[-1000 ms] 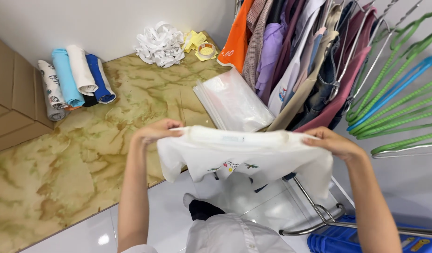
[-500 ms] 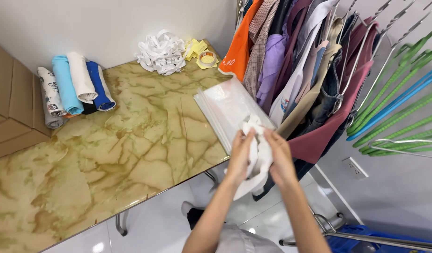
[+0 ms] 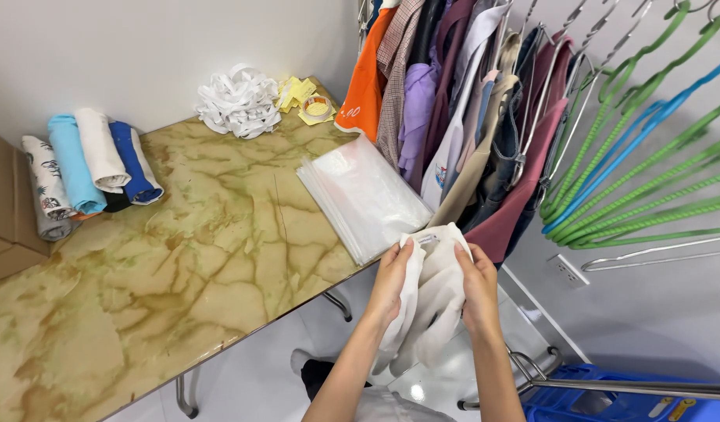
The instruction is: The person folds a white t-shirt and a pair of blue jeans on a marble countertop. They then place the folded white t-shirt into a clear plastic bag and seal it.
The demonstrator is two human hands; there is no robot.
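I hold a white garment [image 3: 430, 301] folded lengthwise and hanging down in front of me, just off the table's near right corner. My left hand [image 3: 393, 275] grips its left edge near the top. My right hand [image 3: 477, 283] grips the right edge, and the two hands are close together. A small label shows at the garment's top. A stack of clear plastic bags [image 3: 365, 197] lies on the marble-patterned table [image 3: 180, 266], right beside my hands.
Several rolled garments [image 3: 86, 168] lie at the table's back left by a brown box [image 3: 4, 211]. White strips [image 3: 239, 101], yellow paper and a tape roll [image 3: 317, 108] sit at the back. A rack of hung clothes [image 3: 469, 117] and green and blue hangers [image 3: 641, 172] stand right.
One second ago the garment was spread wide between my hands. I have brought my hands together, so it is now folded narrow and hangs down.
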